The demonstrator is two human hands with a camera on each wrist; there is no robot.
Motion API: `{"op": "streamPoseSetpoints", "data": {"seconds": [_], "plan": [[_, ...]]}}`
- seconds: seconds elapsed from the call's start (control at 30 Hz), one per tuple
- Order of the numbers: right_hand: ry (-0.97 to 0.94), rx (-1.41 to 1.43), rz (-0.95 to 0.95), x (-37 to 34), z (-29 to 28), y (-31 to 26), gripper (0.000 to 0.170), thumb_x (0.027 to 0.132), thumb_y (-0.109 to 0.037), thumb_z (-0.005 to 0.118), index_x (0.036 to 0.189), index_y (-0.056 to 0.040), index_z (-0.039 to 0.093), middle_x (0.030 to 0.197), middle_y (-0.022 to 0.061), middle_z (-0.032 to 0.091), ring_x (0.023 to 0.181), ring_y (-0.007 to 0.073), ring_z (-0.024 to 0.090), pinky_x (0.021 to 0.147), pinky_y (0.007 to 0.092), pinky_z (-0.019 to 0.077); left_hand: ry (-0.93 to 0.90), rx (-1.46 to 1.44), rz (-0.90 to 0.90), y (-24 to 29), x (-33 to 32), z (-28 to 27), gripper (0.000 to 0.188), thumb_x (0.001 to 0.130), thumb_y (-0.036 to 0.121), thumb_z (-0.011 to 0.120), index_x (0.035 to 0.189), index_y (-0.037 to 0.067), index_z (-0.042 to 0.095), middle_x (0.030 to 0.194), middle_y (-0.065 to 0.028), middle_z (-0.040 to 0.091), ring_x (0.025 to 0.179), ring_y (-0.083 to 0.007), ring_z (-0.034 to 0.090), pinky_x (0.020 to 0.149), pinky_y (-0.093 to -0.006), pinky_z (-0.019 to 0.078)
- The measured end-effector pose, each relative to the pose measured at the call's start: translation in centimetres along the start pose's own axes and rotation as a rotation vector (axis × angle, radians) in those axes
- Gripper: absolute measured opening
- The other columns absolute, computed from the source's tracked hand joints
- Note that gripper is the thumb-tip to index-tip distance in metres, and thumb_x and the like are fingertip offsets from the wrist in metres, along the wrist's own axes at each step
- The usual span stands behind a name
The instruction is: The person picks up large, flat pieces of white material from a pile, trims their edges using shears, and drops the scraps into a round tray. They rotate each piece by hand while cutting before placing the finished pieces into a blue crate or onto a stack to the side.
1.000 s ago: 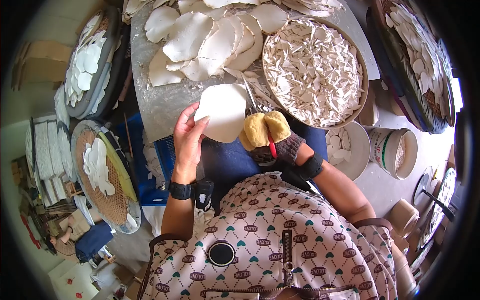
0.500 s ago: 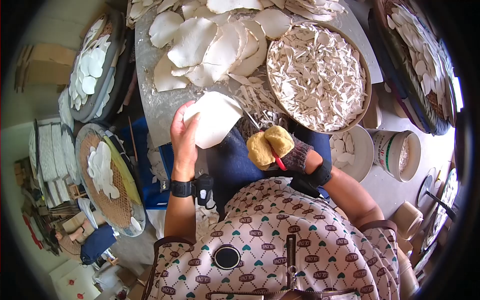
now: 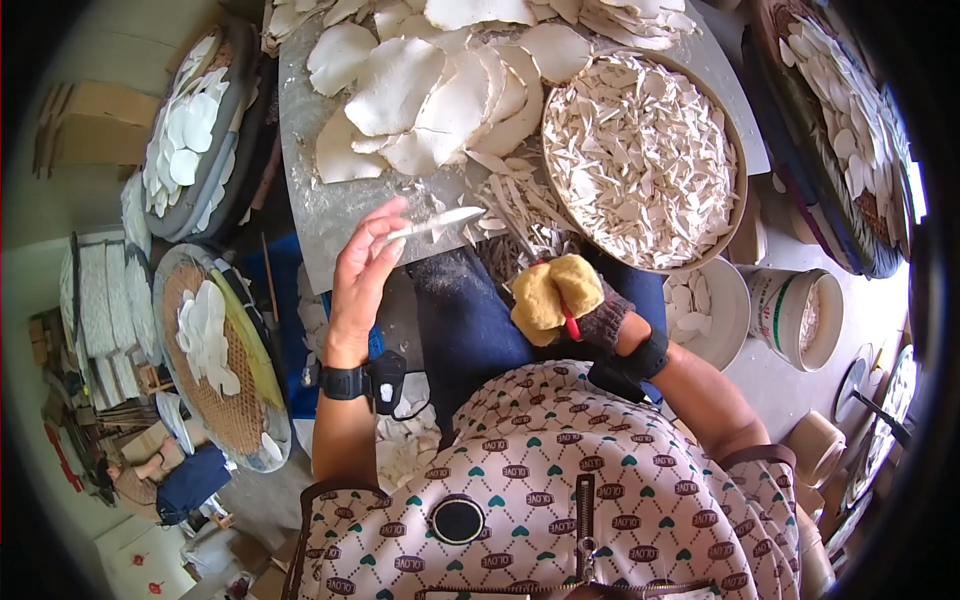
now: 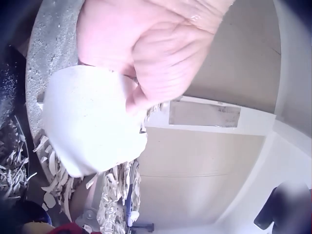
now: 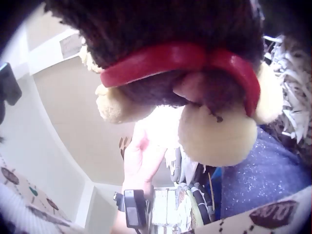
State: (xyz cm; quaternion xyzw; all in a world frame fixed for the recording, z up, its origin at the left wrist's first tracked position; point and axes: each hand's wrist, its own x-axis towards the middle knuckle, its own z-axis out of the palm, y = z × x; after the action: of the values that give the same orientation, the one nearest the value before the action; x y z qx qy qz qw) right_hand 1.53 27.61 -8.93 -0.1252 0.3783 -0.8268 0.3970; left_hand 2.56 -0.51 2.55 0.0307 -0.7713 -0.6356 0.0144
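My left hand pinches a thin white piece between thumb and fingers, above the table edge; from the head it is almost edge-on. In the left wrist view the broad face of the white piece shows beside the left hand. My right hand, in a dark knitted glove with yellow padding, grips red-handled scissors, whose blades point up and left, apart from the piece. Around the red handles in the right wrist view sit yellow pads.
Large white sheets lie stacked on the grey table. A round tray of white slivers stands at the right, with loose strips beside it. Buckets are on the floor; round racks of white pieces stand left.
The white piece has turned from facing the head camera to nearly edge-on, as my left hand rotated. My right hand with the scissors has shifted slightly right and down.
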Motion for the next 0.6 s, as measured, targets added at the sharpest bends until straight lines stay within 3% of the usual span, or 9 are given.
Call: {"op": "streamPoseSetpoints", "data": {"seconds": [0.03, 0.1, 0.17, 0.3, 0.4, 0.43, 0.53, 0.57, 0.6], "plan": [[0.002, 0.085, 0.023, 0.0, -0.7, 0.4, 0.022, 0.087, -0.012, 0.059, 0.106, -0.0015, 0.057, 0.104, 0.0076, 0.06, 0.092, 0.0149, 0.059, 0.084, 0.0292, 0.0495, 0.034, 0.104, 0.103, 0.2, 0.0, 0.1, 0.017, 0.086, 0.003, 0.052, 0.101, 0.005, 0.058, 0.114, -0.0079, 0.057, 0.105, -0.0146, 0.052, 0.093, -0.0287, 0.0384], [0.052, 0.144, 0.051, -0.2, -0.4, -0.2, 0.021, 0.089, -0.012, 0.057, 0.107, -0.0016, 0.057, 0.104, 0.0079, 0.06, 0.094, 0.0159, 0.059, 0.085, 0.0301, 0.0493, 0.053, 0.154, 0.121, 0.0, -0.4, -0.1, 0.016, 0.085, 0.002, 0.05, 0.098, 0.005, 0.058, 0.109, -0.0071, 0.058, 0.101, -0.0147, 0.054, 0.09, -0.0283, 0.0404], [0.094, 0.148, 0.02, -0.5, 0.3, -0.4, 0.02, 0.09, -0.012, 0.055, 0.107, -0.0023, 0.057, 0.103, 0.0073, 0.061, 0.095, 0.0172, 0.059, 0.087, 0.0305, 0.0483, 0.024, 0.044, -0.039, -0.7, -1.1, -0.8, 0.016, 0.085, 0.001, 0.048, 0.097, 0.004, 0.058, 0.105, -0.0069, 0.058, 0.097, -0.0155, 0.055, 0.088, -0.0291, 0.0421], [0.103, 0.204, 0.017, -0.5, 0.5, 0.4, 0.02, 0.091, -0.012, 0.052, 0.108, -0.0023, 0.055, 0.102, 0.0069, 0.06, 0.097, 0.0189, 0.058, 0.089, 0.031, 0.0469, -0.024, -0.481, -0.202, -0.2, -1.5, -0.1, 0.018, 0.087, 0.007, 0.046, 0.103, 0.003, 0.054, 0.101, -0.0077, 0.057, 0.093, -0.0145, 0.056, 0.085, -0.0273, 0.0443], [0.029, -0.234, 0.031, -0.6, 1.3, -1.1, 0.021, 0.092, -0.011, 0.05, 0.11, -0.0009, 0.053, 0.104, 0.0084, 0.059, 0.098, 0.0191, 0.058, 0.089, 0.0308, 0.0468, 0.135, -0.46, -0.292, -0.2, -1.7, 1.6, 0.026, 0.086, 0.004, 0.05, 0.111, 0.003, 0.049, 0.102, -0.0086, 0.057, 0.095, -0.0141, 0.055, 0.086, -0.027, 0.0441], [-0.017, -0.455, 0.019, -0.5, 1.3, -1.4, 0.021, 0.092, -0.01, 0.05, 0.111, -0.0003, 0.052, 0.105, 0.0091, 0.059, 0.098, 0.019, 0.058, 0.089, 0.0307, 0.0469, 0.149, -0.352, -0.149, -0.5, -1.7, 2.3, 0.04, 0.083, 0.0, 0.054, 0.121, 0.002, 0.041, 0.106, -0.0111, 0.057, 0.096, -0.0151, 0.056, 0.087, -0.0288, 0.044], [-0.093, 0.516, 0.041, 0.4, 1.3, 0.5, 0.022, 0.092, -0.01, 0.05, 0.11, 0.0015, 0.052, 0.105, 0.0108, 0.059, 0.097, 0.0186, 0.059, 0.088, 0.0296, 0.0474, 0.153, -0.431, -0.201, 0.2, -1.6, 3.0, 0.051, 0.081, -0.004, 0.056, 0.126, 0.001, 0.034, 0.109, -0.0134, 0.057, 0.097, -0.0157, 0.056, 0.089, -0.0292, 0.0436], [-0.049, 0.67, 0.069, 0.6, 1.3, 0.9, 0.022, 0.092, -0.008, 0.05, 0.11, 0.0029, 0.052, 0.106, 0.0118, 0.059, 0.096, 0.0183, 0.059, 0.087, 0.0293, 0.0479, 0.145, -0.411, -0.217, -0.3, -1.6, 3.0, 0.055, 0.083, -0.002, 0.057, 0.13, 0.001, 0.03, 0.11, -0.0153, 0.059, 0.099, -0.0161, 0.057, 0.089, -0.0289, 0.0442], [-0.123, 0.63, -0.03, 1.1, 1.7, 0.9, 0.022, 0.092, -0.008, 0.049, 0.111, 0.0028, 0.052, 0.106, 0.0121, 0.059, 0.097, 0.0182, 0.058, 0.088, 0.0302, 0.0479, 0.143, -0.398, -0.238, -0.5, -1.5, 3.3, 0.056, 0.082, -0.001, 0.057, 0.131, 0.001, 0.029, 0.11, -0.0156, 0.058, 0.1, -0.0168, 0.056, 0.09, -0.0298, 0.0439]]}}
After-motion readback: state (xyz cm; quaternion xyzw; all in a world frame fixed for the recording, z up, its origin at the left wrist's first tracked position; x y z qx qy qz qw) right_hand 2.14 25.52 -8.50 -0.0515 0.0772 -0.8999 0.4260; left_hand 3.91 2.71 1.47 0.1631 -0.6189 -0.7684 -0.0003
